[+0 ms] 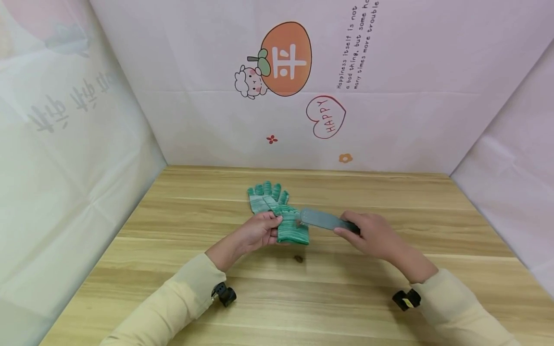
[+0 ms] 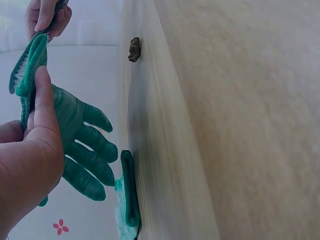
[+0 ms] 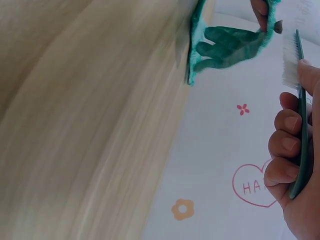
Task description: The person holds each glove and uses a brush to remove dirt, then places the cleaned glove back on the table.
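My left hand (image 1: 257, 233) pinches the cuff of a green striped knitted glove (image 1: 294, 230) between thumb and fingers, above the table. In the left wrist view, the fingers of this glove (image 2: 87, 145) hang loose. A small brown clump (image 3: 278, 26) sticks to its cuff. My right hand (image 1: 374, 235) grips the handle of a brush (image 1: 322, 220) with a grey-green back, its head beside the cuff. White bristles (image 3: 290, 60) face the glove in the right wrist view. A second, similar glove (image 1: 258, 203) lies on the table behind, partly hidden by the held one.
Another brown clump (image 1: 298, 259) lies on the wooden table (image 1: 303, 307), nearer to me than the gloves. Printed white cloth walls (image 1: 207, 120) stand at the back and both sides. Dark wrist cameras (image 1: 225, 294) sit at both sleeves.
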A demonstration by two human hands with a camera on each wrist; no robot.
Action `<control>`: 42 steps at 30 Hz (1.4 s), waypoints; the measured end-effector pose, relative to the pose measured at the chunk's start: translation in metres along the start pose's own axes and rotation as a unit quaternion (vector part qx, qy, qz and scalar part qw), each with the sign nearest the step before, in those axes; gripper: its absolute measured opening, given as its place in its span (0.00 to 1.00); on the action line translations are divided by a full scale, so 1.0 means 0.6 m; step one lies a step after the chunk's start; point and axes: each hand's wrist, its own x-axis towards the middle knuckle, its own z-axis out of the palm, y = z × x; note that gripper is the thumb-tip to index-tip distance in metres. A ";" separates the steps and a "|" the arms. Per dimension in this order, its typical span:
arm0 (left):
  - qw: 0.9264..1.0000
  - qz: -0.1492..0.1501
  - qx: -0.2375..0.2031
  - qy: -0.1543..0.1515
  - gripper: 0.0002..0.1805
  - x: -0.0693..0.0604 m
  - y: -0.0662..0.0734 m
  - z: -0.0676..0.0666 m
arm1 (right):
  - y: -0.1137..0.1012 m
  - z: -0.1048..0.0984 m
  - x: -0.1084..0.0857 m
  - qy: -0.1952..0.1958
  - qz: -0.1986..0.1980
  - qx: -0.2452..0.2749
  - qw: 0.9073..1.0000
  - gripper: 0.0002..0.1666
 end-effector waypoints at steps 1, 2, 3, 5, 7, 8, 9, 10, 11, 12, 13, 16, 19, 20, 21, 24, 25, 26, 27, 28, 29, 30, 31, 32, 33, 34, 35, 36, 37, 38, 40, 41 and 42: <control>1.000 0.001 0.002 0.000 0.17 0.000 0.000 0.000 | -0.001 -0.003 0.001 0.000 0.003 0.000 1.000 0.08; 1.000 0.001 0.004 0.000 0.18 0.000 0.000 0.001 | -0.003 -0.005 0.003 -0.001 0.006 0.002 1.000 0.08; 1.000 0.002 0.007 0.001 0.18 0.000 -0.001 0.002 | -0.005 -0.007 0.004 -0.003 0.011 0.000 1.000 0.08; 1.000 0.002 0.010 0.001 0.19 0.000 -0.002 0.002 | -0.011 -0.010 0.009 -0.013 0.023 0.001 1.000 0.08; 1.000 0.001 0.012 -0.003 0.19 0.001 -0.003 0.005 | -0.017 -0.010 0.014 -0.024 0.029 0.002 0.999 0.09; 1.000 0.001 0.015 -0.006 0.18 0.002 -0.004 0.005 | -0.020 -0.009 0.016 -0.029 0.030 0.001 0.999 0.09; 1.000 0.001 0.017 -0.009 0.18 0.002 -0.005 0.006 | -0.023 -0.008 0.018 -0.033 0.029 0.000 0.999 0.09; 1.000 0.000 0.019 -0.012 0.18 0.003 -0.005 0.007 | -0.026 -0.006 0.020 -0.037 0.026 -0.003 0.999 0.10; 1.000 0.000 0.021 -0.014 0.18 0.003 -0.006 0.008 | -0.027 -0.003 0.021 -0.040 0.024 -0.005 0.999 0.10; 1.000 0.000 0.023 -0.015 0.18 0.004 -0.007 0.009 | -0.028 -0.001 0.022 -0.041 0.022 -0.011 0.999 0.11; 1.000 0.000 0.023 -0.015 0.18 0.004 -0.007 0.009 | -0.030 0.000 0.023 -0.043 0.018 -0.014 0.999 0.11; 1.000 -0.003 0.021 -0.012 0.18 0.005 -0.008 0.009 | -0.029 0.005 0.024 -0.044 0.015 -0.019 0.999 0.12; 1.000 -0.004 0.019 -0.005 0.17 0.005 -0.007 0.007 | -0.026 0.005 0.021 -0.043 0.016 -0.015 0.999 0.11; 1.000 -0.005 0.018 -0.002 0.17 0.005 -0.006 0.006 | -0.025 0.004 0.020 -0.043 0.018 -0.014 0.999 0.11; 1.000 -0.005 0.018 0.002 0.17 0.004 -0.006 0.006 | -0.024 0.003 0.018 -0.043 0.020 -0.012 0.999 0.11; 1.000 -0.006 0.016 0.010 0.16 0.003 -0.003 0.003 | -0.021 0.000 0.014 -0.045 0.025 -0.011 0.999 0.11; 1.000 -0.005 0.017 0.010 0.16 0.003 -0.003 0.002 | -0.021 -0.002 0.012 -0.046 0.026 -0.011 0.999 0.10; 1.000 -0.005 0.016 0.011 0.16 0.002 -0.002 0.001 | -0.020 -0.002 0.010 -0.047 0.027 -0.013 0.998 0.10; 1.000 -0.005 0.015 0.011 0.16 0.002 -0.002 0.001 | -0.020 -0.003 0.008 -0.049 0.029 -0.015 0.998 0.10; 1.000 -0.004 0.015 0.012 0.16 0.002 -0.001 0.000 | -0.018 -0.003 0.006 -0.051 0.031 -0.017 0.998 0.11; 1.000 -0.004 0.015 0.012 0.15 0.002 -0.001 -0.001 | -0.017 -0.003 0.004 -0.050 0.031 -0.018 0.998 0.10; 1.000 -0.003 0.014 0.011 0.15 0.001 -0.001 -0.002 | -0.016 -0.003 0.002 -0.050 0.031 -0.019 0.998 0.10; 1.000 -0.002 0.014 0.011 0.15 0.001 -0.001 -0.003 | -0.015 -0.002 0.001 -0.050 0.030 -0.019 0.998 0.10; 1.000 -0.002 0.012 0.011 0.14 0.001 0.000 -0.003 | -0.013 -0.002 -0.001 -0.050 0.031 -0.019 0.998 0.10; 1.000 -0.001 0.011 0.010 0.14 0.001 0.000 -0.004 | -0.012 -0.002 -0.002 -0.050 0.031 -0.018 0.998 0.10; 1.000 0.000 0.010 0.009 0.14 0.001 0.001 -0.005 | -0.011 -0.001 -0.003 -0.051 0.031 -0.017 0.998 0.10; 1.000 0.000 0.008 0.009 0.13 0.001 0.001 -0.005 | -0.010 -0.001 -0.004 -0.051 0.030 -0.015 0.998 0.10; 1.000 0.000 0.006 0.009 0.13 0.001 0.001 -0.006 | -0.009 -0.001 -0.005 -0.053 0.032 -0.014 0.998 0.10; 1.000 0.000 0.003 0.009 0.13 0.000 0.001 -0.006 | -0.008 -0.001 -0.006 -0.056 0.034 -0.012 0.998 0.10; 1.000 0.000 0.001 0.010 0.13 0.000 0.001 -0.007 | -0.007 -0.001 -0.007 -0.059 0.037 -0.011 0.998 0.10; 1.000 0.000 -0.001 0.012 0.12 0.000 0.000 -0.007 | -0.006 -0.002 -0.010 -0.061 0.040 -0.008 0.997 0.10; 1.000 0.000 -0.002 0.013 0.12 0.000 0.000 -0.008 | -0.005 -0.002 -0.011 -0.061 0.039 -0.007 0.997 0.10; 1.000 0.001 -0.002 0.012 0.12 0.000 0.000 -0.009 | -0.005 -0.002 -0.012 -0.061 0.038 -0.007 0.997 0.10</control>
